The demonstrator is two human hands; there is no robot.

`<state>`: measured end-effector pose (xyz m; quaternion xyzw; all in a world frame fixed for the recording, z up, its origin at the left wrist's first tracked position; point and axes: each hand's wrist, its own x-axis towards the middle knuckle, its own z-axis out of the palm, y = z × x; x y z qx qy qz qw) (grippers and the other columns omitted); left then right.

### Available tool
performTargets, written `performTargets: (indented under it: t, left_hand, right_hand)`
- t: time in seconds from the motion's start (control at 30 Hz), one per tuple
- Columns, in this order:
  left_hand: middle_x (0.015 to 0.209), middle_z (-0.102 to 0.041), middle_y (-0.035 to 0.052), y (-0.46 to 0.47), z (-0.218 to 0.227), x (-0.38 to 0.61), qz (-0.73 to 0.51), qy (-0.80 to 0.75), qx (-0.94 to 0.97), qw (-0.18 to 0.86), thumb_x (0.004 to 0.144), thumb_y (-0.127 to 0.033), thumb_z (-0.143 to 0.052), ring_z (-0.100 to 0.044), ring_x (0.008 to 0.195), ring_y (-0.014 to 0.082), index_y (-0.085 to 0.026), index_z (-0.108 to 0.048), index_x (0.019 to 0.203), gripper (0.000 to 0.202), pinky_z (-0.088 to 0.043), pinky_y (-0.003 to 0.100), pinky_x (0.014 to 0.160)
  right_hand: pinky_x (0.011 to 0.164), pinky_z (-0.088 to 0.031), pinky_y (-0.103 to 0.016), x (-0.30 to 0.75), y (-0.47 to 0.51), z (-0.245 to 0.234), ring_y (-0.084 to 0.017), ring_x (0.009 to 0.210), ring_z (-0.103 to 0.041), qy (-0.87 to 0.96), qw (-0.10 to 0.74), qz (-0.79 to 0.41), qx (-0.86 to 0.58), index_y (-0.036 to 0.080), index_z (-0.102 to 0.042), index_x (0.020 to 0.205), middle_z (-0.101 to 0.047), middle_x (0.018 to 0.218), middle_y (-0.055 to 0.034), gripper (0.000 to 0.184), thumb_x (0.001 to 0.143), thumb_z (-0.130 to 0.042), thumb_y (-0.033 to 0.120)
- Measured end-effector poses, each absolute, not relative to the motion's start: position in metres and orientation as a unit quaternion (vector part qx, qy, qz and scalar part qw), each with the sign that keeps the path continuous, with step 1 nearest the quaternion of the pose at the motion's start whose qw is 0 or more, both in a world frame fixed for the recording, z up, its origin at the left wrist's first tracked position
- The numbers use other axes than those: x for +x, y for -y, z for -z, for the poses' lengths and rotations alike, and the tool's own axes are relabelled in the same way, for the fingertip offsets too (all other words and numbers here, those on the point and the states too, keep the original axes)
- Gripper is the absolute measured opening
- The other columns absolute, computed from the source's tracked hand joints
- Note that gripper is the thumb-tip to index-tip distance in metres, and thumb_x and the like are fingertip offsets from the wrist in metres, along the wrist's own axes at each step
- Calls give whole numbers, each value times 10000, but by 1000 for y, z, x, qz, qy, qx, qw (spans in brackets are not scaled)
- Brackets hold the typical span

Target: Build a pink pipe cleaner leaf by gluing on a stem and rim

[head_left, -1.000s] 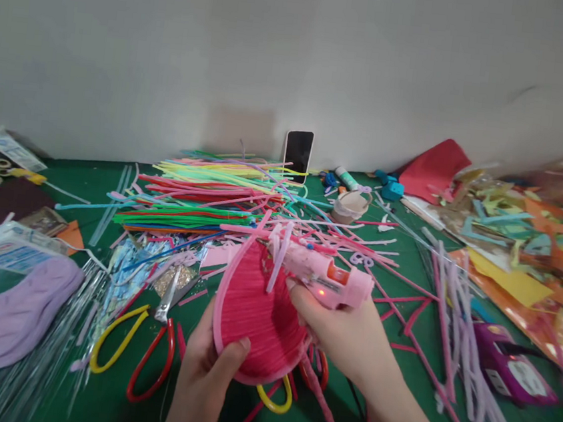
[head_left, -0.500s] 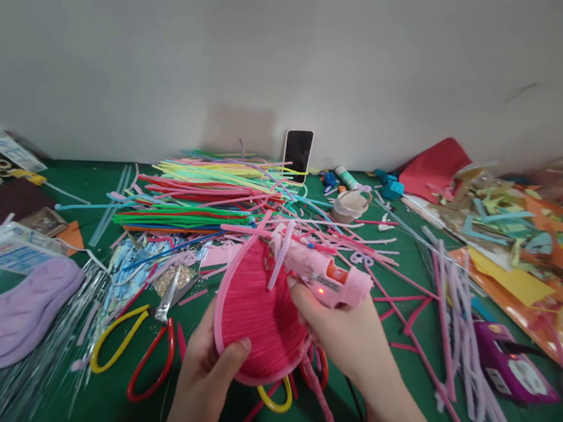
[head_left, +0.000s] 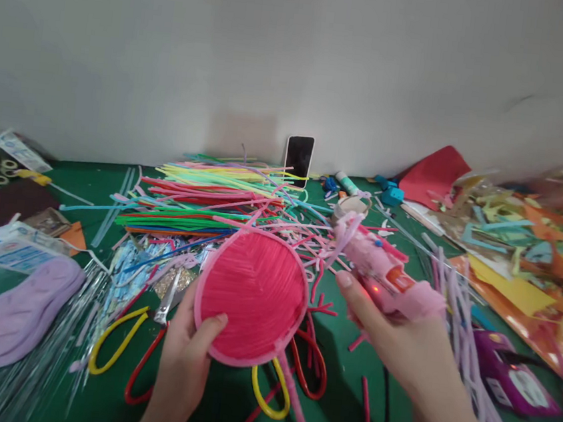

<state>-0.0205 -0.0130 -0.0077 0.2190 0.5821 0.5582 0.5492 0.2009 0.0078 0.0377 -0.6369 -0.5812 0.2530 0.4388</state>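
My left hand (head_left: 192, 336) grips the left rim of a round pink fan (head_left: 255, 295), thumb on its front. The fan has a pale pink edge and a fuzzy stick handle (head_left: 294, 400) pointing down. In my right hand (head_left: 380, 329) is a pink hot glue gun (head_left: 381, 268) with a small red light on. A pale purple pipe cleaner (head_left: 345, 234) hangs at its nozzle end. The glue gun is apart from the fan, to its right. Below lie scissors with red and yellow handles (head_left: 269, 398); another such pair (head_left: 116, 348) lies left, partly behind my hand.
Bundles of coloured pipe cleaners (head_left: 201, 209) lie at the back before a propped phone (head_left: 299, 159). A purple fan-shaped piece (head_left: 19, 318) is at left. At right are purple pipe cleaners (head_left: 456, 317), a purple device (head_left: 515, 376) and paper scraps (head_left: 517, 269).
The glue gun has moved right, away from the fan. The fan has turned to face me more flatly, and its handle now points down to the right.
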Motion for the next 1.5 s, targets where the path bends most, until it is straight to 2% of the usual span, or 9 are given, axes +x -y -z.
performTargets:
  t: [0.17,0.27,0.33,0.5,0.6,1.07,1.23,1.33,1.5]
  left_hand:
    - [1025,-756,61,-16,-4,-51,-589,-552,240,539,659,-295,-807,-714,945,274,-233,-683,1170,529,-592,332,793]
    - [995,-763,46,-19,-8,-58,-595,-552,243,531,633,-255,-828,-721,918,260,-236,-690,1171,555,-590,322,797]
    - [970,-765,40,-16,-8,-56,-593,-552,245,532,615,-246,-836,-723,909,263,-228,-692,1173,576,-589,328,807]
    - [945,-768,63,-5,-9,-37,-567,-557,241,556,583,-264,-853,-721,913,283,-175,-721,1092,533,-590,328,798]
    - [943,-767,51,0,-15,-28,-560,-562,225,566,592,-267,-847,-720,911,283,-182,-709,1092,526,-594,343,785]
    - [882,-749,62,11,-12,-25,-535,-537,204,619,583,-223,-834,-722,822,273,-185,-695,1054,492,-585,322,682]
    - [839,-740,94,-11,-18,-49,-463,-507,348,639,547,-345,-866,-707,725,270,-197,-753,954,448,-546,287,562]
    - [814,-740,89,-38,-41,-48,-421,-510,446,602,672,-434,-804,-680,665,217,-203,-745,1016,419,-516,253,551]
    - [718,-726,61,-60,-70,-27,-383,-497,567,533,709,-407,-795,-650,629,177,-185,-754,767,233,-488,216,553]
  right_hand:
    - [528,-420,-301,245,-7,13,-241,667,-640,667,136,-64,-730,196,-578,835,-667,842,-99,128,761,-664,256]
    - [637,-492,-345,251,-2,33,-284,766,-686,698,27,-65,-712,180,-621,786,-685,829,-126,44,774,-663,186]
    - [707,-518,-371,244,0,26,-294,829,-702,709,57,-68,-700,182,-658,776,-711,835,-126,41,810,-644,202]
    - [662,-539,-314,207,-10,-27,-184,707,-691,622,394,-42,-676,217,-709,953,-756,907,-42,173,911,-589,336]
    - [738,-552,-318,190,-23,-42,-182,799,-693,659,465,-76,-586,212,-719,961,-758,939,-48,137,899,-614,274]
    - [744,-542,-278,187,-35,-35,-158,861,-669,742,443,-214,-455,226,-729,1051,-734,962,-50,234,921,-556,135]
    - [779,-544,-277,189,-30,-38,-156,878,-681,758,439,-210,-435,227,-722,1069,-728,973,-55,252,931,-539,124]
    - [775,-554,-277,186,-28,-42,-161,881,-692,770,440,-199,-417,234,-733,1048,-726,967,-60,268,932,-522,116]
    - [735,-560,-254,178,-27,-49,-149,828,-701,753,451,-224,-422,233,-732,1022,-751,943,-42,213,913,-575,138]
